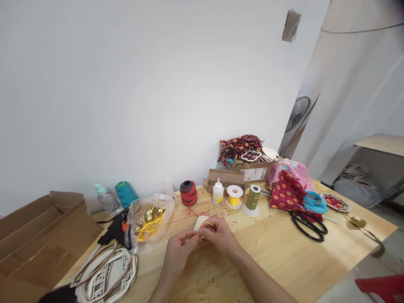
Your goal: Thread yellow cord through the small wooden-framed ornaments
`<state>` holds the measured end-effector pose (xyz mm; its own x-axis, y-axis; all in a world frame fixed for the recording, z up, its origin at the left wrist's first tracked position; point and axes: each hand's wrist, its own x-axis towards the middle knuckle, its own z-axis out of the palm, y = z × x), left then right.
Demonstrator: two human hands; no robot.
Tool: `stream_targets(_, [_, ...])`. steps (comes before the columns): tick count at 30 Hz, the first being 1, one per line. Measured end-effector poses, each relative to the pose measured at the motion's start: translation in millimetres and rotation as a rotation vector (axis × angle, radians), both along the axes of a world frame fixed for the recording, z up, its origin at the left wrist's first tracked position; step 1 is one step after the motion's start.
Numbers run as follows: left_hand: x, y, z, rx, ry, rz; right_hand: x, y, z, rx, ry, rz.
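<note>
A thin yellow cord (208, 223) is pinched between the fingers of both hands, looping up beside the right fingertips. My left hand (181, 248) grips it from the left, and a loose end hangs down below that hand. My right hand (219, 235) is closed on the same cord, its fingertips nearly touching the left ones. Just behind the fingers lies a pale flat piece (200, 221), partly covered by them. Red thread scraps lie beyond it, near a red thread spool (188, 193).
Behind the hands stand a white glue bottle (217, 193), a yellow cord spool (234, 197) and an olive thread spool (253, 198). Black-handled scissors (309, 225) lie right. Left are a plastic bag of gold bells (151, 219), wooden cutouts (109, 273) and a cardboard box (47, 235).
</note>
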<state>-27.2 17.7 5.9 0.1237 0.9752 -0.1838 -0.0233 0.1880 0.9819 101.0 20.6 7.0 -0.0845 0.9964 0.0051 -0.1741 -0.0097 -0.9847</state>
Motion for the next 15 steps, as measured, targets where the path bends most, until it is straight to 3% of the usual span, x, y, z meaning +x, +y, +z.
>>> stream_targets(4, [3.4,-1.9,2.9,-0.04,-0.003,0.051,1.2,0.1,-1.7,-0.012,0.014,-0.006])
stream_targets(15, [2.6,-0.8,3.9,-0.088,-0.074,0.036,4.6,-4.6,4.5,-0.056,0.106,0.075])
